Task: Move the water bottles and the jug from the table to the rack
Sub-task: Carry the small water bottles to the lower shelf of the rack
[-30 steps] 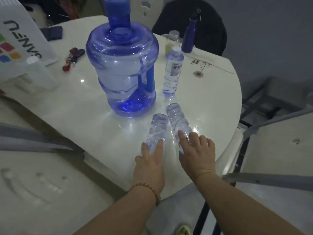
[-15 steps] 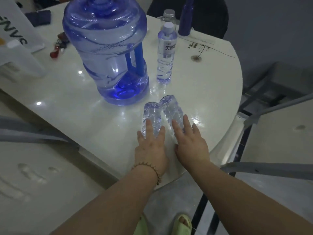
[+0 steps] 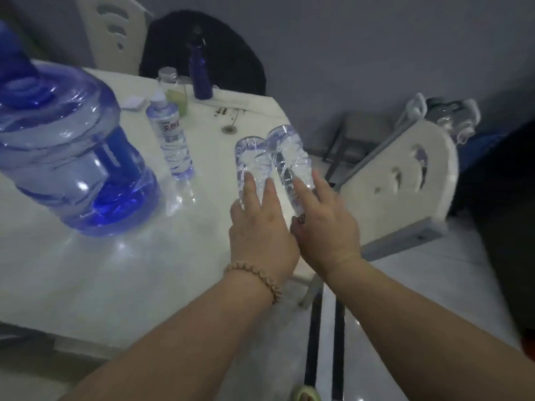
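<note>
Two clear ribbed water bottles point their bases away from me near the table's right edge. My left hand grips the left bottle, and my right hand grips the right bottle; their necks are hidden under my palms. Both bottles look raised and tilted off the white table. A large blue water jug stands at the left. A third labelled water bottle stands upright between the jug and my hands.
A dark blue flask and a small bottle with greenish liquid stand at the table's far edge. A white chair lies tipped to the right of the table, with a grey metal frame behind it.
My hands have closed around the two lying bottles and tilted them up off the table. My view has swung right, so the jug now sits at the left edge.
</note>
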